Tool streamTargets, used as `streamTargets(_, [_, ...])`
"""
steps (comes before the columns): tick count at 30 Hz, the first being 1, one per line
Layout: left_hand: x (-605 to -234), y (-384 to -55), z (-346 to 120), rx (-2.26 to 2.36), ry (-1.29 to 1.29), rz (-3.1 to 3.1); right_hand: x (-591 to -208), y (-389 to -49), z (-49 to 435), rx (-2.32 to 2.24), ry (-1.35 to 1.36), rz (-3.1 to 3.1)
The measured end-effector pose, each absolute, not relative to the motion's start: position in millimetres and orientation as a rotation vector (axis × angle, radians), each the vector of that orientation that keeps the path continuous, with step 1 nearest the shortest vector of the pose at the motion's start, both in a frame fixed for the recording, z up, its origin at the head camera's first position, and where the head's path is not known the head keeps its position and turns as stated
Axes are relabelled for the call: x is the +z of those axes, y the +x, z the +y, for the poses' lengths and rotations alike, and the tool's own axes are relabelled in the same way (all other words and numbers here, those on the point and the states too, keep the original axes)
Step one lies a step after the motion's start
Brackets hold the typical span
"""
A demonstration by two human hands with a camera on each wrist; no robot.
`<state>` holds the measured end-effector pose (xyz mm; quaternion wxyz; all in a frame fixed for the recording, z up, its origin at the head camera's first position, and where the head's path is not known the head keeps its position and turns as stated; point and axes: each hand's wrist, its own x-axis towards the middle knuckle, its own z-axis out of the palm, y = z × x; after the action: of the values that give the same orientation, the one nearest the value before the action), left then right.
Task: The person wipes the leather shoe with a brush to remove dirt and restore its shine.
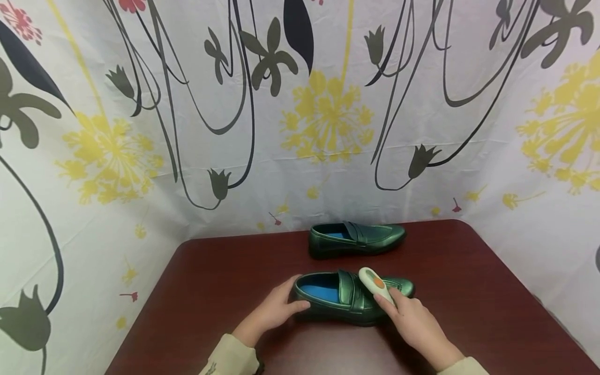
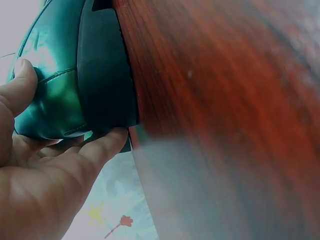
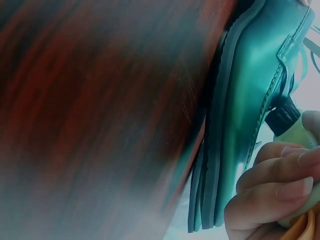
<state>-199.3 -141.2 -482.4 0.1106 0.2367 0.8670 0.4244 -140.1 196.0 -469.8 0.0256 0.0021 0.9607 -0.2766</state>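
Note:
A shiny dark green loafer (image 1: 344, 307) with a blue insole lies sole down on the table, toe to the right. My left hand (image 1: 274, 308) grips its heel, thumb on the near side; the left wrist view shows the thumb and fingers around the heel (image 2: 55, 100). In my right hand (image 1: 417, 325) is a small pale brush (image 1: 372, 281) with an orange patch, held over the loafer's front. Its short black bristles (image 3: 283, 116) are at the upper near the strap in the right wrist view; whether they touch is hard to tell.
The matching green loafer (image 1: 375, 239) stands farther back on the dark red-brown table (image 1: 234, 276), toe also to the right. A pale floral cloth (image 1: 290, 130) hangs behind the table and along both sides.

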Motion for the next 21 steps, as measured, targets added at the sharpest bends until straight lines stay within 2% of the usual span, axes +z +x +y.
streamTargets(21, [-483,-198,-142,1.257,0.71,2.547,-471,-141,227,-0.714,0.02,2.982])
